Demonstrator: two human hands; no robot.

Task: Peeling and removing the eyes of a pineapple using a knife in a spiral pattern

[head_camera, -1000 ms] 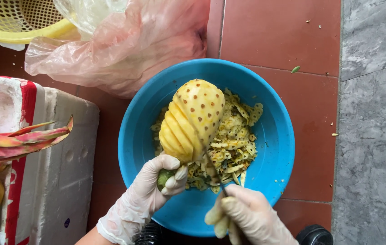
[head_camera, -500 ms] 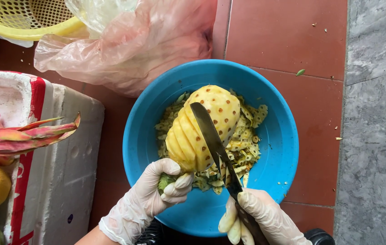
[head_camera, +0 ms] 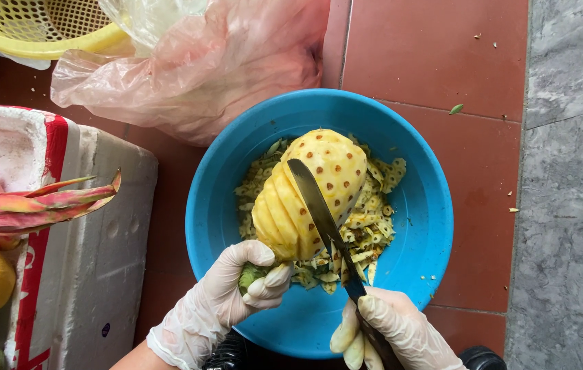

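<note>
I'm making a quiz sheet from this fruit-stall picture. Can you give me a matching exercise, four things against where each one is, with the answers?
Things:
1. peeled pineapple
2. knife
3. dragon fruit
4. yellow basket

Places:
A. on the white foam box at the left
B. top left corner, by the pink plastic bag
C. held by its stem end over the blue basin
D. blade laid across the fruit, handle in the right hand

Pairs: 1-C, 2-D, 3-A, 4-B. The left hand grips the pineapple's stem end.
</note>
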